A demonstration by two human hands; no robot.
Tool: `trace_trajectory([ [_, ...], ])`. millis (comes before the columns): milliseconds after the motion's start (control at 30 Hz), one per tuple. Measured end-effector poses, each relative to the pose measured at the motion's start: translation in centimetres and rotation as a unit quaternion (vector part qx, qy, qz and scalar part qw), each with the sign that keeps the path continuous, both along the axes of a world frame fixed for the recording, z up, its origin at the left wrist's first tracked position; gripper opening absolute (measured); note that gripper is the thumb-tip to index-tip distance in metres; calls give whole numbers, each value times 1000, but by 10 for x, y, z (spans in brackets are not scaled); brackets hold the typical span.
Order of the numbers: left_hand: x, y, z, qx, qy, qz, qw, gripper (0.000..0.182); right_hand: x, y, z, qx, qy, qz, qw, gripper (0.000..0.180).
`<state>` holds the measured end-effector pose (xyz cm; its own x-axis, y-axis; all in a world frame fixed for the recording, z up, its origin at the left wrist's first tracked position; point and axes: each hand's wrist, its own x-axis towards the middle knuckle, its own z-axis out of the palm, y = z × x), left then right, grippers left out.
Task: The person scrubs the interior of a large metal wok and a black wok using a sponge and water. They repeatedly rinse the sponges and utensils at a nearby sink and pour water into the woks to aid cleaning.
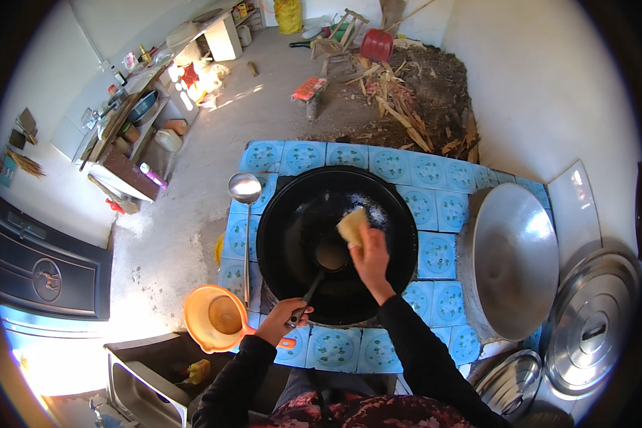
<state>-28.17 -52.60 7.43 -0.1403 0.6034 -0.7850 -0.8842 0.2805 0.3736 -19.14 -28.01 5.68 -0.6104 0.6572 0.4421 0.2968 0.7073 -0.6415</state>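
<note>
A large black wok [299,214] is set in a stove top of blue patterned tiles [330,346]. My left hand [285,319] grips the dark handle of a ladle [331,255], whose bowl rests inside the wok. In my right hand [371,258] is a yellowish sponge [351,224], held over the wok's inner wall. White foam or residue [375,213] lies on that wall just beyond the sponge. To the wok's left, a long-handled metal ladle [245,188] lies on the tiles, and an orange plastic dipper [209,342] sits near my left hand.
A large grey metal pan [515,262] stands tilted at the right, beside round metal lids [591,326]. A metal sink [150,393] is at the lower left. Beyond the stove are firewood [406,120], a small stool [310,91] and a red bucket [377,45]. A cluttered counter [123,112] runs along the left wall.
</note>
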Motion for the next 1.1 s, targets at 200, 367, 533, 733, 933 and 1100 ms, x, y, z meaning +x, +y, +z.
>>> trace_trajectory([
  [200,-11,-31,6,39,-34,49,997,17,-18,-22,-143,-81,-273,172,943,29],
  [367,-21,-42,-12,34,-112,70,991,24,-44,-35,-155,-120,-251,139,950,37],
  [533,-18,-52,-18,23,-98,62,993,28,-61,-1,-181,-62,-306,66,948,40],
  [733,-27,-57,-22,34,-112,73,990,27,-70,5,-137,-97,-224,72,967,53],
  [933,-25,-61,-21,49,-138,87,985,25,-66,-17,-170,-40,-267,132,954,42],
  [1100,-32,-55,11,23,-100,77,992,22,-74,9,-152,-69,-270,80,957,42],
])
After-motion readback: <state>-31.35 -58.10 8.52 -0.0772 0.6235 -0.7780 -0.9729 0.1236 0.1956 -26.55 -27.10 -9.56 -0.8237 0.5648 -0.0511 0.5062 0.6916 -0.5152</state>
